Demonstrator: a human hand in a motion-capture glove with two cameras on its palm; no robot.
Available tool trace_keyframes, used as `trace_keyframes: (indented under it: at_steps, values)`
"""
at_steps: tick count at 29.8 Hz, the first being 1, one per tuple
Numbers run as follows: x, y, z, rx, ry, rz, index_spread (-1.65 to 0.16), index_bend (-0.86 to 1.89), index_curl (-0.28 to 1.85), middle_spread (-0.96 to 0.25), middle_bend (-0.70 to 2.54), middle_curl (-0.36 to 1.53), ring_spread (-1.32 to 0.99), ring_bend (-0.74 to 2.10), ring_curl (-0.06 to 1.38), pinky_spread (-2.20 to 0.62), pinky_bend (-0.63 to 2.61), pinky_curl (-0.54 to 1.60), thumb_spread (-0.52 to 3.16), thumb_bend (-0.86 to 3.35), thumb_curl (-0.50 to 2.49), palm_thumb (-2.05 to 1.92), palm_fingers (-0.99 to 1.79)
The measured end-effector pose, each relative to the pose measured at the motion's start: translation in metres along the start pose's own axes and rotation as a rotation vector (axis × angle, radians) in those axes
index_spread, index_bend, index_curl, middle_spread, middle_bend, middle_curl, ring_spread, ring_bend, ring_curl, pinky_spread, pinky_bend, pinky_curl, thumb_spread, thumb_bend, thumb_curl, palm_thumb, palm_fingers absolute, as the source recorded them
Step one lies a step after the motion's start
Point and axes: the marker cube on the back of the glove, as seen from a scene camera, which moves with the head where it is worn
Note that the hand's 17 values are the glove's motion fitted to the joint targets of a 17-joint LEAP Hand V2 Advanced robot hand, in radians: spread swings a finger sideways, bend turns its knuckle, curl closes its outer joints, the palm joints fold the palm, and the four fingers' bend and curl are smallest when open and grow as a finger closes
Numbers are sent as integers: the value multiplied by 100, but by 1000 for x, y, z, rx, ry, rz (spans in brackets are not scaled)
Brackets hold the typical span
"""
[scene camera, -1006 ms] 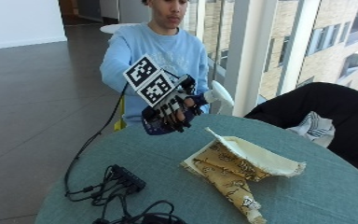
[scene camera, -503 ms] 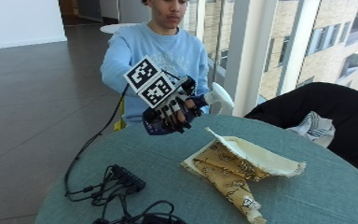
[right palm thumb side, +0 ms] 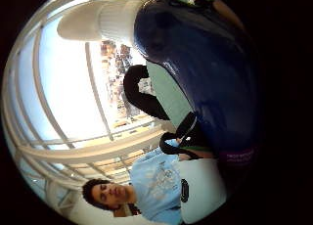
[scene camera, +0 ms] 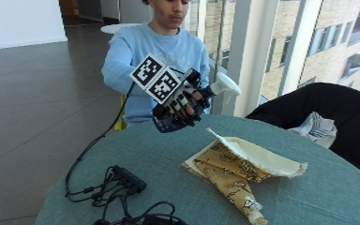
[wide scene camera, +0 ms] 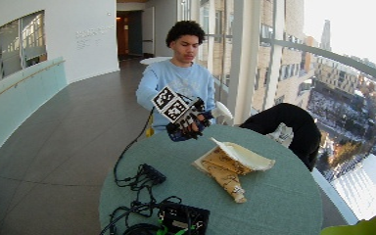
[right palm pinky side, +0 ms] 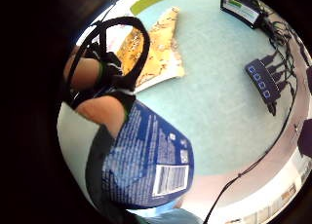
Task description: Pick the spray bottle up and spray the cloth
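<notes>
Nearest, black cables point(scene camera: 114, 187) on the round table point(scene camera: 330, 197). Beyond, yellow patterned cloth point(scene camera: 236, 171), lying crumpled. Farther, above table edge, spray bottle point(scene camera: 221, 87) gripped in gloved right hand point(scene camera: 180, 101); blue body mostly hidden behind fingers.

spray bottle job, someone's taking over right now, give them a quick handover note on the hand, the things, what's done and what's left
Right hand: fingers curled round the spray bottle, held in the air above the table's near edge, in front of the person's chest. White spray head is tilted toward the windows.
Cloth: yellow patterned, rumpled, lying on the table with one pale corner folded up, apart from the bottle.
Done: bottle picked up.
Left: aim the nozzle at the cloth and spray. No spray visible yet.
</notes>
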Motion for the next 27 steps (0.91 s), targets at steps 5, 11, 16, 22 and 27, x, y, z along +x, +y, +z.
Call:
trace_keyframes:
  at_steps: [5,11,16,22,27]
  values:
    - [-28,2,18,41,-100,-108,-31,8,19,-7,25,44,4,50,37,21,39,37,83,-2,74,81,92]
    - [-70,-1,51,79,-228,-277,-31,8,19,-7,26,44,4,49,37,21,39,37,83,-2,74,81,92]
    - [-105,-11,92,92,-304,-429,-32,9,19,-7,25,44,3,49,37,20,38,37,83,-2,74,81,89]
    - [-141,-26,147,100,-335,-525,-32,9,20,-7,25,44,3,48,37,19,36,37,83,-2,75,82,88]
    - [-161,-36,183,113,-368,-612,-32,9,20,-7,25,44,3,48,37,19,35,36,84,-2,75,82,88]
